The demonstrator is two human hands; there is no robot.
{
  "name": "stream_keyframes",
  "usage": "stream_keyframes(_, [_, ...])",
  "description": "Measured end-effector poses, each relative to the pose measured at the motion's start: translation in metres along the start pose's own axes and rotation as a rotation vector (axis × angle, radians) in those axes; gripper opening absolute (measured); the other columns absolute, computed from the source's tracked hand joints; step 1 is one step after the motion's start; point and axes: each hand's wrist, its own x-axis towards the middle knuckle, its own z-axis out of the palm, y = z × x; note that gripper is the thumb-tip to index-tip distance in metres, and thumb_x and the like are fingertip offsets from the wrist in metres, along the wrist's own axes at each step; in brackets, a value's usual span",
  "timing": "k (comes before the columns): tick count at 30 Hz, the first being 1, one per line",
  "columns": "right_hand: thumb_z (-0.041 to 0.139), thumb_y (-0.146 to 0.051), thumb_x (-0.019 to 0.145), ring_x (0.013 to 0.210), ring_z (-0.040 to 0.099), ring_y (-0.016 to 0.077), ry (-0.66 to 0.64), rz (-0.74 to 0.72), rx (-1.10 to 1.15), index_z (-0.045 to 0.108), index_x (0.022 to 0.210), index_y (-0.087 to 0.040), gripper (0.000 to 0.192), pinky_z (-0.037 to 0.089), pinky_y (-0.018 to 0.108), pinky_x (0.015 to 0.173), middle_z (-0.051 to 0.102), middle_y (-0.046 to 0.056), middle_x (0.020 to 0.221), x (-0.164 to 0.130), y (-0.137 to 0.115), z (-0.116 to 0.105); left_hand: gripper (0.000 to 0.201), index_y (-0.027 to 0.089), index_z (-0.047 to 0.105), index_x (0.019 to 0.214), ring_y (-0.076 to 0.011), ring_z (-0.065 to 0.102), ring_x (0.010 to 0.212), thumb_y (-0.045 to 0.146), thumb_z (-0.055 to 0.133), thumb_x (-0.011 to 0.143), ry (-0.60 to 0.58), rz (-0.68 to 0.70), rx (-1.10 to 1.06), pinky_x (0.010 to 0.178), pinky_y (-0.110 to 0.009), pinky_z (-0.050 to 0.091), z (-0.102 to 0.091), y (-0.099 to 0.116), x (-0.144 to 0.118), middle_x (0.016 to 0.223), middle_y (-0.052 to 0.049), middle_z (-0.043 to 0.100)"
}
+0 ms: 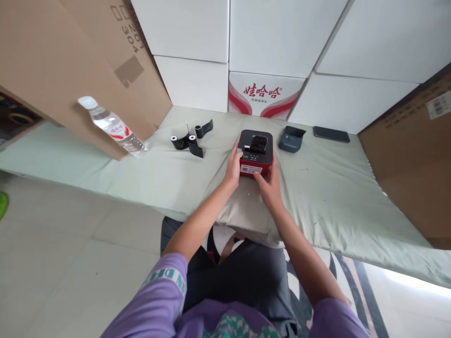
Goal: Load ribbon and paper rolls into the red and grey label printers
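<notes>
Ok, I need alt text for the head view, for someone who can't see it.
Both hands, left hand and right hand, grip a red-and-black label printer on a pale green mat. Black ribbon rolls and a water bottle lie left; a smaller grey device sits right.

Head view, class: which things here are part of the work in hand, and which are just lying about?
In hand:
label printer, held at its sides by the left hand and right hand

Lying about:
black rolls
water bottle
grey device
phone
cardboard boxes
white cartons
</notes>
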Motion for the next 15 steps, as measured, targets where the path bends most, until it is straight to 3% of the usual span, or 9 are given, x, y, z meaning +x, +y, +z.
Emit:
stream_keyframes(4, [0.078,-0.046,0.083,0.146,0.056,0.0277,0.102,0.057,0.019,0.052,0.147,-0.039,0.07,0.044,0.055,0.127,0.055,0.004,0.158,0.011,-0.003,-0.016,0.056,0.03,0.056,0.15,-0.0212,0.042,0.16,0.032,0.047,0.095,-0.038,0.007,0.076,0.129,-0.038,0.042,-0.001,-0.007,0.002,0.166,0.002,0.053])
stream_keyframes(9, [0.066,-0.054,0.087,0.143,0.055,0.0252,0.303,0.093,-0.049,0.054,0.138,-0.038,0.055,0.041,0.055,0.125,0.055,0.004,0.152,0.059,-0.001,-0.046,0.067,0.029,0.063,0.143,-0.0215,0.042,0.16,0.028,0.055,0.077,-0.164,0.039,0.083,0.134,-0.036,0.032,-0.017,-0.004,0.039,0.164,0.004,0.055])
stream_keyframes(13, [0.064,-0.054,0.083,0.134,0.061,0.0264,0.391,0.092,0.012,0.055,0.129,-0.032,0.052,0.043,0.057,0.122,0.06,0.007,0.142,0.098,0.02,-0.041,0.072,0.029,0.068,0.138,-0.0224,0.038,0.162,0.031,0.058,0.066,-0.369,0.048,0.047,0.136,-0.037,0.027,-0.026,-0.001,0.066,0.16,0.003,0.059])
stream_keyframes(15, [0.065,-0.055,0.081,0.137,0.06,0.0264,0.374,0.056,0.077,0.056,0.127,-0.029,0.054,0.041,0.056,0.125,0.061,0.008,0.142,0.104,0.033,-0.03,0.069,0.028,0.07,0.136,-0.0229,0.035,0.164,0.034,0.06,0.067,-0.409,0.067,0.026,0.136,-0.04,0.027,-0.027,-0.004,0.069,0.158,0.0,0.061])
